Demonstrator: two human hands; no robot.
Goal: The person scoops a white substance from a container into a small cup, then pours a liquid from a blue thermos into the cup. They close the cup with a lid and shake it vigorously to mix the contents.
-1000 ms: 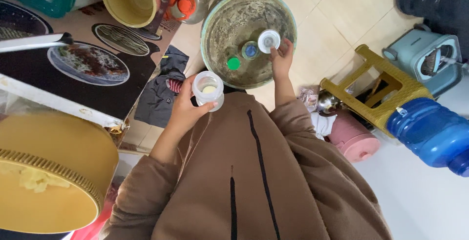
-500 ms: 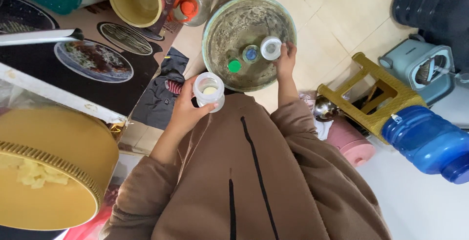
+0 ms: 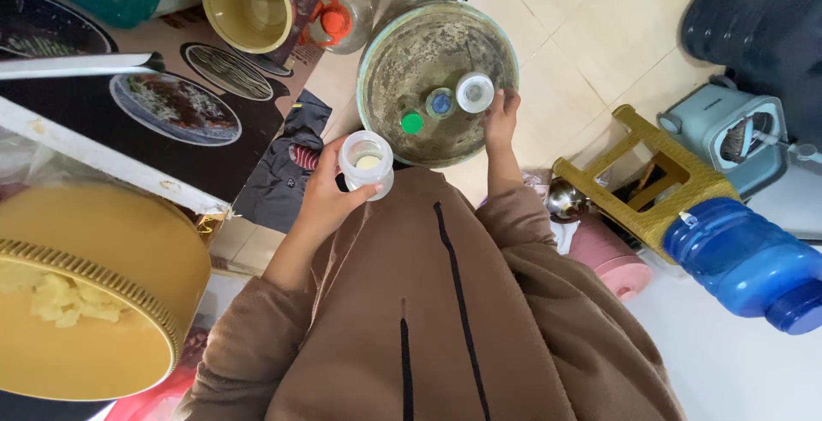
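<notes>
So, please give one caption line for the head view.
Left hand holds a clear open jar; right hand touches a white-lidded jar inside a round metal basin.

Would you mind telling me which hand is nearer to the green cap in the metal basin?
It looks like the left. The left hand, holding a clear jar, is just outside the basin near the green cap; the right hand is farther right.

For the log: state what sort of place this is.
Probably a home kitchen floor corner: a worn metal basin on pale floor tiles, a blue water jug, a yellow bucket.
</notes>
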